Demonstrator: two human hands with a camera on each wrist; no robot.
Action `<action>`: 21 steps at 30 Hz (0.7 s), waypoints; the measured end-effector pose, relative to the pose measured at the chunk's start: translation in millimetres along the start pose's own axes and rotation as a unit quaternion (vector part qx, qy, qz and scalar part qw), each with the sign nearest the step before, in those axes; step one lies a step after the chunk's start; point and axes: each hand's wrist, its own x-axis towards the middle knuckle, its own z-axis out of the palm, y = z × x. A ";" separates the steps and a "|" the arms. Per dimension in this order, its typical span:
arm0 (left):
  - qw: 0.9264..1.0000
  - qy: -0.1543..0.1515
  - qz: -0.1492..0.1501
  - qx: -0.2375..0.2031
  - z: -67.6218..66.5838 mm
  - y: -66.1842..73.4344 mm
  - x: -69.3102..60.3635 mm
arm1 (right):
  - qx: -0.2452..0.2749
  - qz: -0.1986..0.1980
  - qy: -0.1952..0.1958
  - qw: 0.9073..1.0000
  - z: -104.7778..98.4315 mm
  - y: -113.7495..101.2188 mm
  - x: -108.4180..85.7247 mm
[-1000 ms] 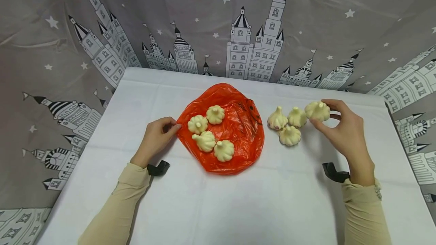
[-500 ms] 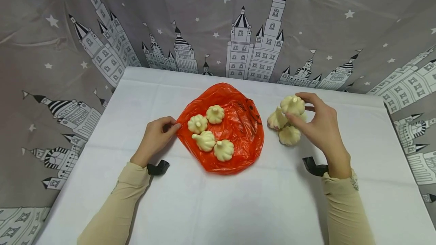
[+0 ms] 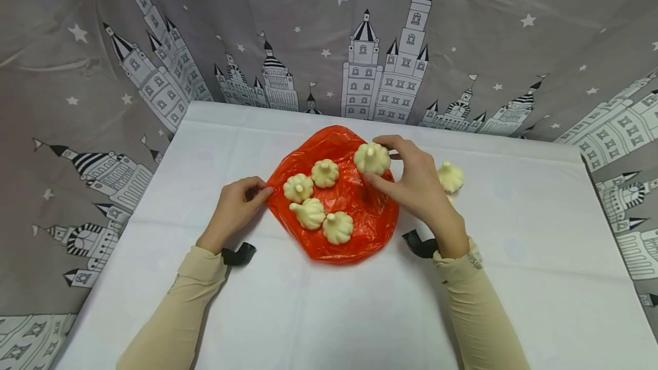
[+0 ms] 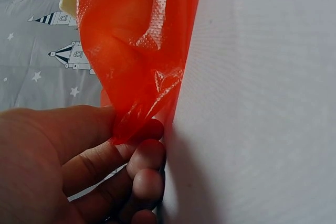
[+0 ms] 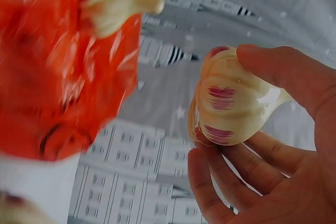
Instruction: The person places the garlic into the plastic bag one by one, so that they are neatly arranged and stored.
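A red plastic bag (image 3: 360, 238) lies spread on the table, with several pale garlic bulbs (image 3: 310, 213) on its left and lower part. At the bag's left corner my left hand (image 3: 233, 207) pinches the plastic between thumb and finger; the left wrist view shows the film bunched there. Above the bag's upper right, my right hand (image 3: 418, 179) grips a garlic bulb (image 5: 231, 98) by thumb and fingertips. Purple streaks and root threads show on that bulb in the right wrist view. Right of this hand sits another garlic bulb (image 3: 450, 177), others there being mostly hidden.
A white cloth (image 3: 329, 318) covers the table. Behind it hangs a grey curtain (image 3: 308, 10) printed with castles and stars. Both wrists wear black camera mounts (image 3: 418, 244).
My right hand has carried the garlic bulb leftward, from right of the small pile, past it, to over the red bag. The left hand has stayed at the bag's corner.
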 end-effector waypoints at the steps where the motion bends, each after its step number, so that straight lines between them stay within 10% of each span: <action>1: 1.000 0.000 0.000 0.000 0.1 -0.4 0.0 | 0.002 -0.005 -0.005 1.000 3.1 -2.6 1.5; 21: 1.000 0.005 0.012 0.002 1.3 -5.4 0.2 | -0.002 -0.007 -0.135 0.991 45.9 10.8 2.3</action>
